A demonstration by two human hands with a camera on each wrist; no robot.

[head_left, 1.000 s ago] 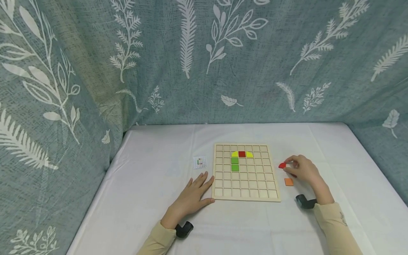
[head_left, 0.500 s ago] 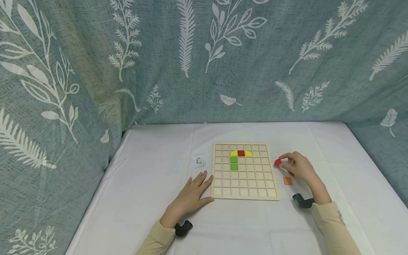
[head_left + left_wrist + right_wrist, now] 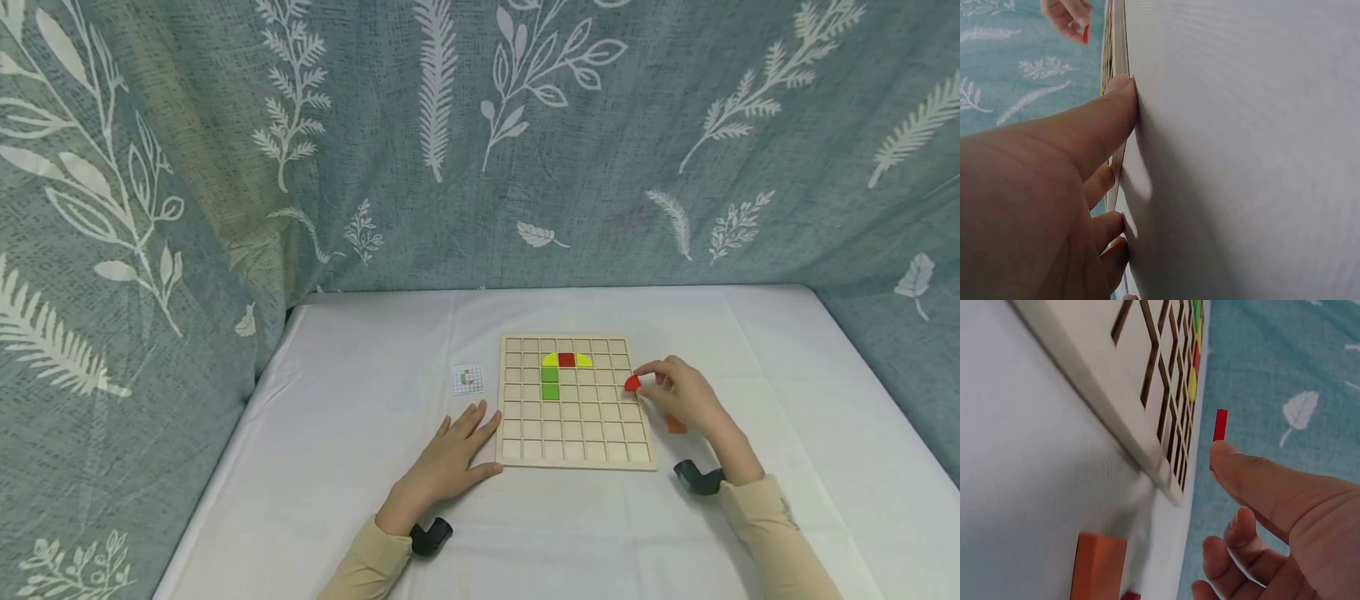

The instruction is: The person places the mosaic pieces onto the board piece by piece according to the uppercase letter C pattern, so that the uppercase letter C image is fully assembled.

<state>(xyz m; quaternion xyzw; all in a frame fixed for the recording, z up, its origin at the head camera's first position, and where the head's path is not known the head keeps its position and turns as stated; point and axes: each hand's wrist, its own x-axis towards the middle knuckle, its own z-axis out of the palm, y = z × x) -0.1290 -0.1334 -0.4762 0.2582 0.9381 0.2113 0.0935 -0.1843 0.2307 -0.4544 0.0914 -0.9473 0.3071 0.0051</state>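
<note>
**Red piece held at the board's right edge**

The right hand (image 3: 682, 396) pinches a small, thin red piece (image 3: 632, 382) with a rounded edge, held on edge over the right rim of the wooden grid board (image 3: 573, 454). An orange tile (image 3: 1099, 565) lies beside the board. The left hand (image 3: 457, 454) rests flat, fingers straight, touching the board's left edge.

A grid board (image 3: 576, 403) is lying mid-table (image 3: 360, 500). A small card (image 3: 468, 379) is sitting at its nine o'clock, a loose tile (image 3: 676, 425) at four o'clock, and four tiles (image 3: 566, 360) are resting inside toward twelve.
</note>
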